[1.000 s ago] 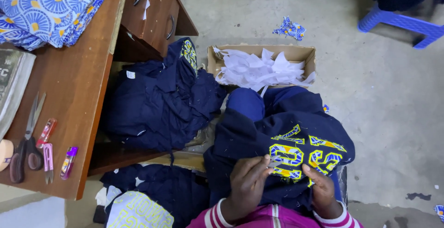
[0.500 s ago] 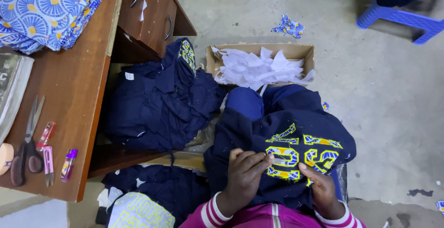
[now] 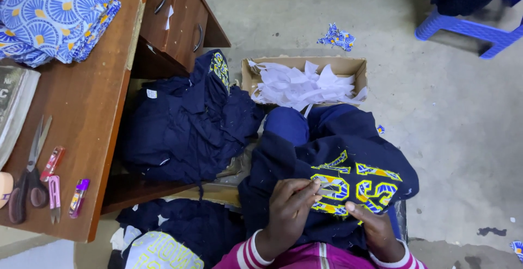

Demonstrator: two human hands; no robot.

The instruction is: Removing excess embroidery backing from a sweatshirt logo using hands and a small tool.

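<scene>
Lower frame edge cuts off both forearms at the striped cuffs. Small tool under the left hand (image 3: pixel 291 206) too hidden to identify; only a pale sliver shows by the fingertips. Navy garment (image 3: pixel 332 165) lies draped over the lap, long axis running away from the person toward the cardboard box (image 3: pixel 354 67) of white scraps, yellow-and-blue lettering facing up and reading left to right. Left fingers curled shut, pinching at the lettering; right hand (image 3: pixel 373 228) holds a fold of the garment from below, thumb on top. Since half a second ago, left hand has shifted right onto the letters. Scissors (image 3: pixel 27 173) lie on the tabletop (image 3: pixel 92 116), partly cut off.
</scene>
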